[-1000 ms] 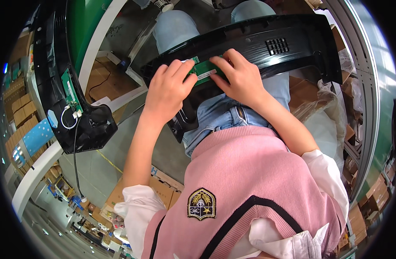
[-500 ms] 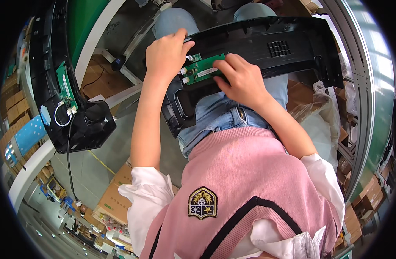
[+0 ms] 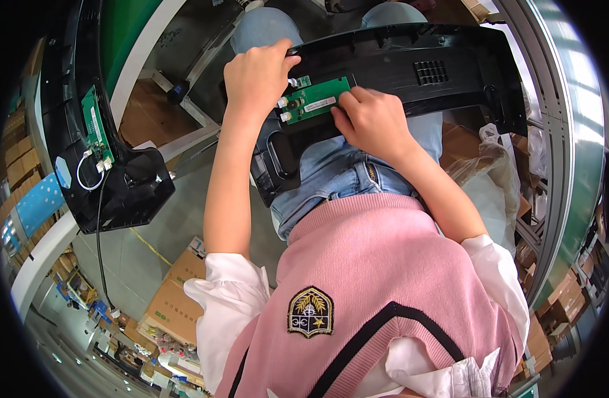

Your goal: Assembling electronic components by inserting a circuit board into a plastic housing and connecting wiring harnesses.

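The green rectangular circuit board with a white label (image 3: 317, 92) is lying at the upper centre of the frame, inside the black curved plastic panel (image 3: 390, 69) that is resting across the light blue denim jeans (image 3: 337, 174). The left hand (image 3: 256, 79) is gripping the panel's upper left edge between thumb and fingers. The right hand (image 3: 377, 124) is holding its thumb and index finger narrowly apart at the board's right end; whether it is pinching or merely touching the board cannot be told.

Caution: the panel is spanning both thighs, so uneven legs or a slipping left-hand grip could be tipping it and sliding the board. Pressing the right end alone could be raising the left end, where white plastic connectors (image 3: 284, 109) are sitting and could be catching.

Containers: the panel is serving as a shallow shell, containing the board and a small green circuit board (image 3: 304, 81) just above it. At the left of the frame, a second black plastic panel (image 3: 132, 199) is carrying a long green circuit board (image 3: 94, 126). At lower left, a brown cardboard box (image 3: 175, 298) is standing, its contents not showing. At right, crumpled clear plastic film (image 3: 496, 159) is lying near cartons.
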`<state>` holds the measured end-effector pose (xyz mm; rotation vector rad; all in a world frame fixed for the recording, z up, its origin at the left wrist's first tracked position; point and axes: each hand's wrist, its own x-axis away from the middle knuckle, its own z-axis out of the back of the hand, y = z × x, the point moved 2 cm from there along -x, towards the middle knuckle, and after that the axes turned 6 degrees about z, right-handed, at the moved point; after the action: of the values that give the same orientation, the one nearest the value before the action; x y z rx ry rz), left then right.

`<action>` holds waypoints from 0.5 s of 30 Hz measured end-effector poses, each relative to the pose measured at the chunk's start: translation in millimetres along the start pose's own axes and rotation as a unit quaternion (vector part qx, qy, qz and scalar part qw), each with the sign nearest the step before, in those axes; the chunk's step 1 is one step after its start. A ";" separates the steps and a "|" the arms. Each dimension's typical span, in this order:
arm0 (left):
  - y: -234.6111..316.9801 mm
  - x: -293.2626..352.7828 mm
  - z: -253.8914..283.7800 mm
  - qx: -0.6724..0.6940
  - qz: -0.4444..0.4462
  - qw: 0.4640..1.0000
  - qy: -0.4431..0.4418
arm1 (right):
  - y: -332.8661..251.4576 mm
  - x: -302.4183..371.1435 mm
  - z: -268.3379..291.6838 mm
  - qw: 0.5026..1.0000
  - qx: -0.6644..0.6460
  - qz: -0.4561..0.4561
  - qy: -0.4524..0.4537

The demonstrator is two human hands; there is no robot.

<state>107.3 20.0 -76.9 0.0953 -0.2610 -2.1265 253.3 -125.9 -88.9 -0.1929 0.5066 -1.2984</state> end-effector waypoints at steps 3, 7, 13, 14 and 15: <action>2.0 -0.6 -1.1 0.001 -0.022 0.999 0.047 | 0.0 0.7 1.7 0.999 0.012 0.016 -0.028; 3.9 -2.9 -2.9 -0.017 -0.021 0.997 0.077 | -10.9 7.0 21.2 0.994 0.006 0.104 -0.035; 2.9 -14.2 -6.8 -0.028 -0.002 0.996 0.086 | -48.2 40.9 68.3 0.975 -0.010 0.177 -0.134; 3.8 -17.0 -8.8 -0.024 -0.010 0.995 0.095 | -48.4 42.6 68.5 0.973 -0.007 0.175 -0.153; 4.6 -19.8 -10.2 -0.020 -0.019 0.994 0.104 | -48.8 44.1 68.7 0.970 -0.004 0.174 -0.170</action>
<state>123.5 32.7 -86.4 0.2991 -0.0939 -2.1378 250.5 -190.9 -19.6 -0.3123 0.2365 -0.8965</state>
